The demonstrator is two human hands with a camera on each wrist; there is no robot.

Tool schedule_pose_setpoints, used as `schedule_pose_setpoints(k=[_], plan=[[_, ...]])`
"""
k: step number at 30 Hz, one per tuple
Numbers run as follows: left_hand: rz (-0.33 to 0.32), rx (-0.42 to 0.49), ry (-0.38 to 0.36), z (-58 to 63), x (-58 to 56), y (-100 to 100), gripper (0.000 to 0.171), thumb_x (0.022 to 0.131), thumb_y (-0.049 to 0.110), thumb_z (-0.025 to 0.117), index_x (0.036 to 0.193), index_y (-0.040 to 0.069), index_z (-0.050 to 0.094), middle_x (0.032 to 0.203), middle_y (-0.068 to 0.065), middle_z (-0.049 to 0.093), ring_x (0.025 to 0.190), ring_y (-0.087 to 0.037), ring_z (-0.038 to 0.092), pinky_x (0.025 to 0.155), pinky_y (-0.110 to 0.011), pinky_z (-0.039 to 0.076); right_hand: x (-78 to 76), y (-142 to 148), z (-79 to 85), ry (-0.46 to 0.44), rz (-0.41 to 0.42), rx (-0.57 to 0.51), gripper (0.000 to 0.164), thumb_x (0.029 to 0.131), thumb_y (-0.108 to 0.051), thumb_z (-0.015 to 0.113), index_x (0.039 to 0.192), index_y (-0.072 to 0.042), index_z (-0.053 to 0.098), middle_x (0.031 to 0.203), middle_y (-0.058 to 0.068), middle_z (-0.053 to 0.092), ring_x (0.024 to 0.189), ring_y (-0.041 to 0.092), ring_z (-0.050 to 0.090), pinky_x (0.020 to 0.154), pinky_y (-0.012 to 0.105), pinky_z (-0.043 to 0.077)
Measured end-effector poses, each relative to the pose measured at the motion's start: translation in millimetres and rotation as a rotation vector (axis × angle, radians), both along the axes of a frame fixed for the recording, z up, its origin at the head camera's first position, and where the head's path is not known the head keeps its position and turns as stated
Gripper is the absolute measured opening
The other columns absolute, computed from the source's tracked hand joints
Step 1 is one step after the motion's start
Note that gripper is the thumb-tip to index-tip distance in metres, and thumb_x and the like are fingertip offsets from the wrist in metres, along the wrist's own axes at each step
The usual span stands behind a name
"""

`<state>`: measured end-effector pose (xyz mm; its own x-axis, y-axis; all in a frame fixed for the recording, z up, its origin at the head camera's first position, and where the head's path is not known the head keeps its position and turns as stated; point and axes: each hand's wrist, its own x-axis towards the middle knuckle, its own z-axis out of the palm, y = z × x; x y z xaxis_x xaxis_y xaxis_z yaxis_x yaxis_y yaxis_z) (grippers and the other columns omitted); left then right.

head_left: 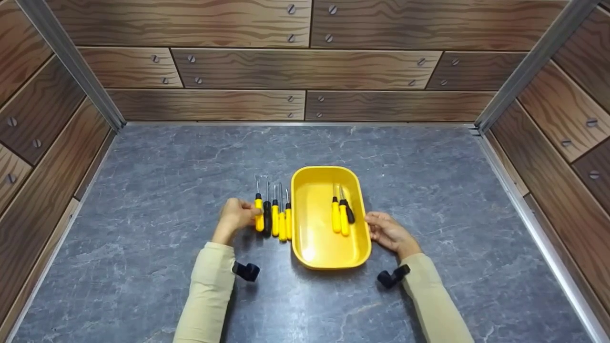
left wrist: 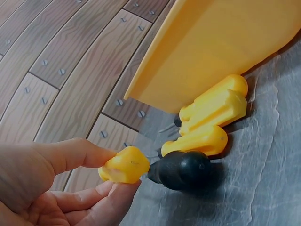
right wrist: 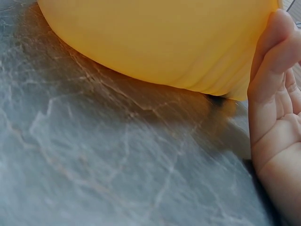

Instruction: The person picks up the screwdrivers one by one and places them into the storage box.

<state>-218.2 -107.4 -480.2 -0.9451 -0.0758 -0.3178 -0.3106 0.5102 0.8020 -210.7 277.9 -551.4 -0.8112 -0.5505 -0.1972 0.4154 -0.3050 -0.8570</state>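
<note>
A yellow-handled screwdriver (head_left: 259, 222) is pinched between the thumb and fingers of my left hand (head_left: 237, 213); its butt end faces the left wrist camera. Right beside it lies a black-handled screwdriver (left wrist: 181, 170). Several more yellow-handled screwdrivers (head_left: 275, 219) stretch in a row from there to a yellow plastic bin (head_left: 310, 263). Inside the bin are two yellow-handled screwdrivers (head_left: 336, 216) and a shorter black-handled one (head_left: 350, 214). My right hand (head_left: 388, 233) touches the outside of the bin's right wall with its fingertips, its fingers loosely bent.
Everything lies on a grey marbled tabletop (head_left: 167, 190). Wood-patterned panels (head_left: 305, 69) wall in the back and both sides, with metal strips along the edges. Each sleeved wrist carries a small black camera (head_left: 247, 271).
</note>
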Motion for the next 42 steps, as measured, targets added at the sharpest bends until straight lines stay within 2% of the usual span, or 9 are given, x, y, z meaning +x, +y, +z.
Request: schedule_pose_setpoints(k=[3, 5, 10, 14, 20, 24, 30, 35, 42], plan=[[-0.005, -0.003, -0.011, 1.0, 0.1, 0.5, 0.016, 0.082, 0.013, 0.072, 0.087, -0.002, 0.072, 0.07, -0.004, 0.07, 0.058, -0.009, 0.064, 0.064, -0.024, 0.06, 0.1, 0.1, -0.6, 0.005, -0.001, 0.003, 0.024, 0.099, -0.013, 0.051, 0.081, -0.016, 0.066, 0.067, -0.008, 0.067, 0.054, 0.0, 0.057, 0.048, 0.008, 0.042], [-0.006, 0.004, -0.017, 1.7, 0.1, 1.4, 0.017, 0.083, 0.013, 0.072, 0.089, -0.002, 0.072, 0.077, -0.011, 0.073, 0.063, -0.016, 0.069, 0.067, -0.027, 0.062, 0.1, 0.4, -0.6, 0.002, 0.0, -0.001, 0.024, 0.099, -0.012, 0.05, 0.081, -0.015, 0.066, 0.067, -0.008, 0.067, 0.053, 0.0, 0.057, 0.048, 0.008, 0.042], [-0.015, 0.052, -0.02, 3.6, 0.3, 3.9, 0.017, 0.084, 0.01, 0.071, 0.093, -0.005, 0.07, 0.093, -0.021, 0.073, 0.076, -0.026, 0.074, 0.073, -0.033, 0.063, 0.4, 0.4, 0.0, -0.01, -0.007, 0.0, 0.027, 0.1, -0.011, 0.048, 0.081, -0.015, 0.067, 0.067, -0.007, 0.068, 0.054, 0.001, 0.057, 0.048, 0.008, 0.042], [-0.023, 0.067, -0.033, 5.2, -0.5, 5.3, 0.018, 0.085, 0.009, 0.07, 0.095, -0.006, 0.07, 0.098, -0.023, 0.072, 0.074, -0.023, 0.073, 0.075, -0.035, 0.063, 0.4, 0.1, 1.4, -0.018, -0.008, -0.011, 0.028, 0.101, -0.009, 0.046, 0.082, -0.014, 0.067, 0.069, -0.007, 0.068, 0.055, 0.001, 0.058, 0.049, 0.008, 0.044], [-0.029, 0.089, -0.031, 6.8, 0.0, 9.8, 0.02, 0.086, 0.008, 0.069, 0.097, -0.008, 0.068, 0.1, -0.025, 0.071, 0.076, -0.025, 0.073, 0.076, -0.034, 0.063, 0.5, 0.7, 0.8, -0.015, 0.003, -0.01, 0.029, 0.101, -0.009, 0.045, 0.082, -0.014, 0.066, 0.069, -0.007, 0.067, 0.055, 0.001, 0.058, 0.048, 0.008, 0.044], [-0.033, 0.111, -0.005, 7.1, 1.3, 12.5, 0.018, 0.085, 0.007, 0.069, 0.094, -0.009, 0.069, 0.096, -0.024, 0.072, 0.068, -0.019, 0.072, 0.074, -0.035, 0.064, -0.4, 1.0, -0.5, -0.012, 0.008, -0.009, 0.025, 0.1, -0.011, 0.049, 0.082, -0.015, 0.066, 0.069, -0.007, 0.068, 0.056, 0.001, 0.059, 0.049, 0.008, 0.044], [-0.035, 0.122, 0.0, 11.0, 2.3, 17.1, 0.018, 0.085, 0.006, 0.068, 0.096, -0.009, 0.069, 0.097, -0.026, 0.072, 0.062, -0.01, 0.066, 0.076, -0.036, 0.064, -0.9, 0.6, 0.3, -0.027, 0.014, -0.027, 0.028, 0.1, -0.009, 0.046, 0.082, -0.014, 0.066, 0.074, -0.006, 0.07, 0.06, 0.001, 0.06, 0.052, 0.008, 0.047], [-0.054, 0.129, 0.002, 15.4, 3.2, 20.0, 0.019, 0.086, 0.006, 0.068, 0.098, -0.008, 0.069, 0.099, -0.026, 0.072, 0.063, -0.011, 0.068, 0.077, -0.036, 0.063, 1.0, 0.2, 4.6, -0.022, 0.027, -0.043, 0.028, 0.101, -0.009, 0.045, 0.083, -0.014, 0.066, 0.074, -0.006, 0.07, 0.061, 0.002, 0.061, 0.054, 0.01, 0.05], [-0.048, 0.201, 0.004, 19.7, 4.1, 24.9, 0.019, 0.085, 0.005, 0.069, 0.098, -0.009, 0.069, 0.099, -0.025, 0.072, 0.058, -0.006, 0.064, 0.078, -0.037, 0.063, 2.3, -0.6, 7.9, -0.006, 0.054, -0.059, 0.031, 0.102, -0.011, 0.042, 0.084, -0.014, 0.067, 0.073, -0.005, 0.071, 0.058, 0.002, 0.063, 0.052, 0.012, 0.052]])
